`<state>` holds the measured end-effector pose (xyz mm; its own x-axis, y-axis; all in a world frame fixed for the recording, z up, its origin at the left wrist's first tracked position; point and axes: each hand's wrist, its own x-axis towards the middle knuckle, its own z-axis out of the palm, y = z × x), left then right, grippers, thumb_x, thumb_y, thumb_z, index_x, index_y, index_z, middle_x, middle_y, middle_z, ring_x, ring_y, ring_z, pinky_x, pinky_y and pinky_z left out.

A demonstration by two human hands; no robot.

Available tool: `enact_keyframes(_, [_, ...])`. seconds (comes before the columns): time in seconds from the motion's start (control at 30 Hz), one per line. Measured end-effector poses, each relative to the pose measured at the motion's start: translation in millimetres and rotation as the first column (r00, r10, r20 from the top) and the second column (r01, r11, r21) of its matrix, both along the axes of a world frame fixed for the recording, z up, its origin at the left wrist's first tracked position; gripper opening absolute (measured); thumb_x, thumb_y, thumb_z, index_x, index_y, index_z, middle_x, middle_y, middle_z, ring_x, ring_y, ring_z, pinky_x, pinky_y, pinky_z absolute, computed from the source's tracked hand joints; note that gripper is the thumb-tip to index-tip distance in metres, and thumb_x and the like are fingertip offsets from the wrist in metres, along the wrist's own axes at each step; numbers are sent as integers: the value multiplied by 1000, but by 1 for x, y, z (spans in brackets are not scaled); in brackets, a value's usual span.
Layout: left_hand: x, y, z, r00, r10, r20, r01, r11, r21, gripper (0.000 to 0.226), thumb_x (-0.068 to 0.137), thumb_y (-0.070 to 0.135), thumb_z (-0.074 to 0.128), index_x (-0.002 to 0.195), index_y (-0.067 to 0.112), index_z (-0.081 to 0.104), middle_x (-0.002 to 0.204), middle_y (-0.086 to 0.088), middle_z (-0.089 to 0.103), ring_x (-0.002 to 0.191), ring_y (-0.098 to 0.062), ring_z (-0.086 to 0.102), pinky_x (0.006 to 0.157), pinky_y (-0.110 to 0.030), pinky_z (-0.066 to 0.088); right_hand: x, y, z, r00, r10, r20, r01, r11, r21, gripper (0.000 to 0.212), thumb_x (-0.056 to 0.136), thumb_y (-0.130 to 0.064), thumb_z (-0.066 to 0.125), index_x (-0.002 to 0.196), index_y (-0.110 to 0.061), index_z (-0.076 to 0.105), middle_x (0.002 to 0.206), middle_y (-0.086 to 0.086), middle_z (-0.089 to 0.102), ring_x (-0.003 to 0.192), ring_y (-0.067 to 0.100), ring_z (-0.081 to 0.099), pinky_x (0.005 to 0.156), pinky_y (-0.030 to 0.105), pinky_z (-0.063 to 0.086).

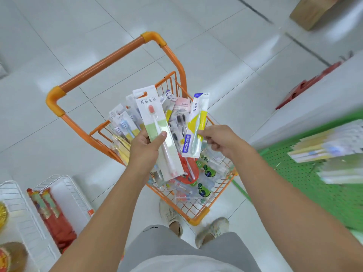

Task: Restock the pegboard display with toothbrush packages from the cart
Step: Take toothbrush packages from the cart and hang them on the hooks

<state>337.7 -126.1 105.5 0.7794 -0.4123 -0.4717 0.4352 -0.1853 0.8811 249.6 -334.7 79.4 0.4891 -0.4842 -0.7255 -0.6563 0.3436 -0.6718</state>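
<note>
I stand over the orange cart (pixel 125 50), looking down into its wire basket. My left hand (pixel 146 147) grips a fan of toothbrush packages, the front one a white and green package (pixel 157 126) with a pink-headed brush, thumb pressed across its face. My right hand (pixel 220 141) pinches a yellow and blue package (pixel 194 132) by its edge, holding it upright just beside the fan and above the basket.

The loose packages in the basket (pixel 204 173) lie in a jumbled layer, several deep by my judgement, so the bulk of the stock is not yet hung. To my right the green pegboard (pixel 306 183) already carries rows of hung packages (pixel 326 146), though blur prevents counting them or telling which pegs stand vacant.

Assessment: the task is under way but far from finished. I am at the picking stage, gathering and sorting stock in hand. Remaining: carry what I hold to the pegboard, hang it by the header holes, then return for the basket's contents.
</note>
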Motion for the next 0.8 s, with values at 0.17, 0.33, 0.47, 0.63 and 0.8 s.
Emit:
enact_keyframes(0.17, [-40, -44, 26, 981, -195, -4, 195, 978, -72, 21, 94, 24, 68, 114, 23, 72, 101, 9, 77, 92, -8, 73, 73, -18, 54, -103, -3, 46, 948, -68, 310, 54, 997, 54, 11, 94, -12, 69, 101, -5, 65, 98, 18, 73, 83, 25, 68, 79, 34, 60])
enact_keyframes(0.33, [-117, -110, 58, 914, -405, -39, 390, 899, -199, 21, 96, 20, 62, 114, 15, 72, 99, -3, 77, 83, -17, 73, 81, -34, 57, -207, -15, 79, 862, -271, 428, 315, 948, -35, 17, 92, -5, 68, 109, 0, 66, 98, 25, 72, 81, 29, 66, 74, 37, 57])
enact_keyframes(0.47, [-204, -157, 68, 835, -551, -13, 531, 811, -244, 25, 98, 22, 59, 120, 14, 67, 112, -12, 74, 101, -30, 72, 92, -46, 55, -291, -25, 89, 802, -408, 436, 483, 873, -71, 27, 90, -5, 72, 114, 4, 66, 100, 35, 69, 80, 28, 62, 70, 36, 57])
enact_keyframes(0.63, [-314, -192, 70, 784, -613, 97, 619, 765, -175, 22, 96, 17, 64, 117, 15, 58, 101, 2, 77, 92, -16, 73, 82, -38, 54, -387, -30, 96, 740, -473, 477, 573, 816, -80, 9, 89, -4, 74, 98, -3, 74, 83, 23, 73, 65, 18, 62, 60, 29, 54])
enact_keyframes(0.8, [-375, -200, 66, 667, -739, 93, 744, 655, -130, 39, 86, 19, 73, 123, 14, 63, 115, -9, 74, 109, -30, 70, 100, -52, 51, -455, -37, 93, 746, -498, 442, 595, 796, -109, 7, 90, -15, 75, 97, -14, 77, 83, 13, 72, 69, 17, 64, 68, 33, 59])
